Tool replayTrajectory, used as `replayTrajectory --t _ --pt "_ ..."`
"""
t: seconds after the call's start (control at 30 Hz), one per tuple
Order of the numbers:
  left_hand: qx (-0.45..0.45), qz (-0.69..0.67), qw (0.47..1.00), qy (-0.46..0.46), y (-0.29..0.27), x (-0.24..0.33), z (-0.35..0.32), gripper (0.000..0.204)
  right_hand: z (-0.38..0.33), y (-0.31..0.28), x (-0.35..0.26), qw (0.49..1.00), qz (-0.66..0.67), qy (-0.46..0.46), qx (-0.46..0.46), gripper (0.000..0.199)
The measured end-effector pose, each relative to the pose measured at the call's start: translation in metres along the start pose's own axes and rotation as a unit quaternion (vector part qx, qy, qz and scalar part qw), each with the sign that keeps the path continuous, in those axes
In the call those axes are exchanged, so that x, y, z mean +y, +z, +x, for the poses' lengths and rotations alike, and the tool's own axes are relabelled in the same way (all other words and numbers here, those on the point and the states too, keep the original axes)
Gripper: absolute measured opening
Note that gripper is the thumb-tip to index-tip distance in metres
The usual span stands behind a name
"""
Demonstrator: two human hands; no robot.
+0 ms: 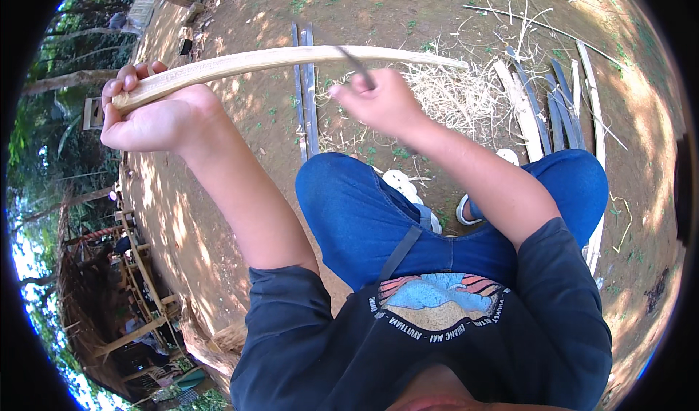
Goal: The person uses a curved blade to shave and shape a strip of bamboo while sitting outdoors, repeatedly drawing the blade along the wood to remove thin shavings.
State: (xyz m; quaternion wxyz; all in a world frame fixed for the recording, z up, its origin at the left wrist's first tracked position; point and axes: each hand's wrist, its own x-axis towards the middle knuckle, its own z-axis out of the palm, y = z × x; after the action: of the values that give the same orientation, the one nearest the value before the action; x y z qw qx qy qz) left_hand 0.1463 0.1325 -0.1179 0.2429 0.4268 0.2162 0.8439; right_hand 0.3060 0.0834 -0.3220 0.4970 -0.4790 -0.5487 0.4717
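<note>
A long pale strip of split bamboo or wood (pixel 247 61) stretches across the upper view, bowed slightly. My left hand (pixel 164 116) grips its left end, the fingers curled round it. My right hand (pixel 386 105) is closed round a knife (pixel 355 61), its handle mostly hidden in the fist. The thin dark blade, somewhat blurred, crosses the strip right of its middle. Whether the edge touches the strip I cannot tell. The strip's far right end tapers out over a heap of pale shavings (pixel 466 105) on the ground.
Dark and pale split strips (pixel 561 112) lie on the ground at the right. Two dark strips (pixel 306 98) lie beyond my left knee. A thin stick (pixel 539 25) rests past the shavings. At the far left stand tree trunks (pixel 69 82) and a wooden shelter (pixel 138 302).
</note>
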Motion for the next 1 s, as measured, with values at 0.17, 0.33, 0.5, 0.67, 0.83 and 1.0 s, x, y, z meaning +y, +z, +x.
replayTrajectory --t 0.17,0.33,0.5,0.67,0.83,1.0 --pt "0.028 -0.004 0.999 0.043 0.018 0.001 -0.006 0.017 -0.019 0.032 -0.077 0.987 0.021 -0.160 -0.006 0.030" --pt "0.037 0.010 0.995 0.097 0.032 -0.002 -0.015 0.015 -0.016 0.032 -0.086 0.986 0.014 -0.163 0.024 0.018" --pt "0.053 0.040 0.990 0.123 0.048 0.002 -0.025 0.014 -0.010 0.038 -0.078 0.984 0.034 -0.171 0.037 0.021" --pt "0.105 0.082 0.983 0.125 0.043 -0.003 -0.022 0.014 -0.011 0.013 0.017 0.997 -0.014 0.040 0.061 0.031" --pt "0.078 0.073 0.985 0.132 0.037 0.003 -0.021 0.013 -0.006 -0.046 0.106 0.967 -0.174 0.173 0.064 0.018" --pt "0.050 0.026 0.994 0.093 0.042 -0.003 -0.031 0.012 -0.037 -0.122 0.214 0.878 -0.276 0.345 0.182 0.027"
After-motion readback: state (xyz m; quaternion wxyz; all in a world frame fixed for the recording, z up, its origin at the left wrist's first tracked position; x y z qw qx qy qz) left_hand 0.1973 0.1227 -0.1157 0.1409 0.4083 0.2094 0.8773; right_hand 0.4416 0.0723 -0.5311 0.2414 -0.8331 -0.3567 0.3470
